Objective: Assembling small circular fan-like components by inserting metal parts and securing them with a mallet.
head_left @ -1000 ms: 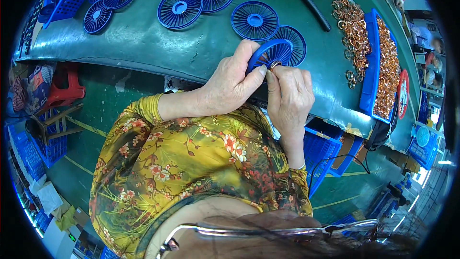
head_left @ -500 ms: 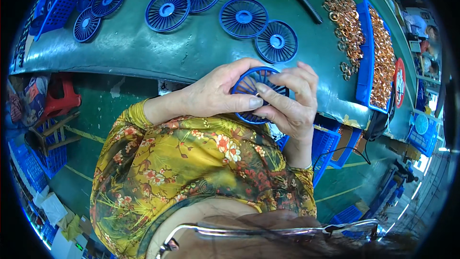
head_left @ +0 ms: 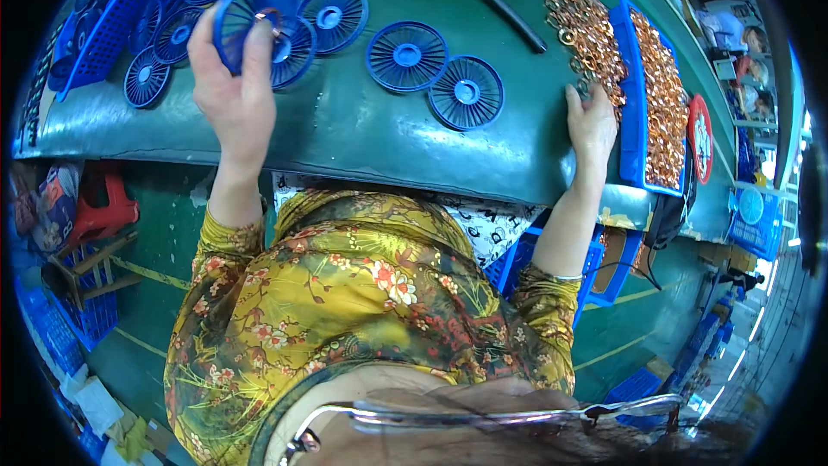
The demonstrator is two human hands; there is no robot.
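The left hand (head_left: 231, 95) grips a blue wheel (head_left: 244, 17) on the far left side of the table (head_left: 345, 134), with its thumb near the wheel's middle. The right hand (head_left: 593, 128) is at the near end of a pile of copper rings (head_left: 588, 28); I can't tell if it has grabbed one. A blue tray (head_left: 636, 108) full of rings sits just right of the pile. Two more blue wheels (head_left: 406, 55) lie between the hands, touching each other.
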